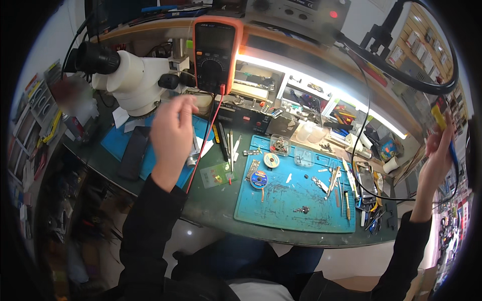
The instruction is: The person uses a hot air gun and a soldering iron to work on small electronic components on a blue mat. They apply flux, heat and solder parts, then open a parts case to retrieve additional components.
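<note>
My left hand is raised over the left part of the bench, in front of the microscope. Its fingers are closed and slightly blurred; whatever they may hold does not show. Just to its right stands an orange multimeter, with a red test lead hanging down past the hand. Far to the right, my right hand is lifted and closed around a yellow-and-blue handled tool. The tool's exact kind is unclear. A black cable loops close to that hand.
A blue work mat carries solder spools, small clear boxes, a small part and several hand tools. A dark phone lies at left. A lit shelf runs along the back.
</note>
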Available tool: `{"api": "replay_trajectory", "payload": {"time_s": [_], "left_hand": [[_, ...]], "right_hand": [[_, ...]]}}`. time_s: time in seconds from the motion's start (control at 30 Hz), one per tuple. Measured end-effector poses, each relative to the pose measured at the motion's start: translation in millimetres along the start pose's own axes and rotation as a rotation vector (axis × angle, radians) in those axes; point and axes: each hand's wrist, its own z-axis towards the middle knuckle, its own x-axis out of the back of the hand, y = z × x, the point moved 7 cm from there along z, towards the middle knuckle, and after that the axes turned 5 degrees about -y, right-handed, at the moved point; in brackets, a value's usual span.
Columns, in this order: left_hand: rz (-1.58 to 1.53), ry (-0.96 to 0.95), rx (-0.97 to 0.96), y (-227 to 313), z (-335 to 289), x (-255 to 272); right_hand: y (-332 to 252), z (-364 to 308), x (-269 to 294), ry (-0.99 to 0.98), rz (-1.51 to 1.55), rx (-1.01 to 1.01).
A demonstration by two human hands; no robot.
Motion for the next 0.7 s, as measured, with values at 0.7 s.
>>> {"api": "replay_trajectory", "payload": {"time_s": [0.7], "left_hand": [[-1.450, -1.112, 0.787, 152, -173, -97]], "right_hand": [[-52, -276, -74, -0.612, 0.351, -0.117]]}}
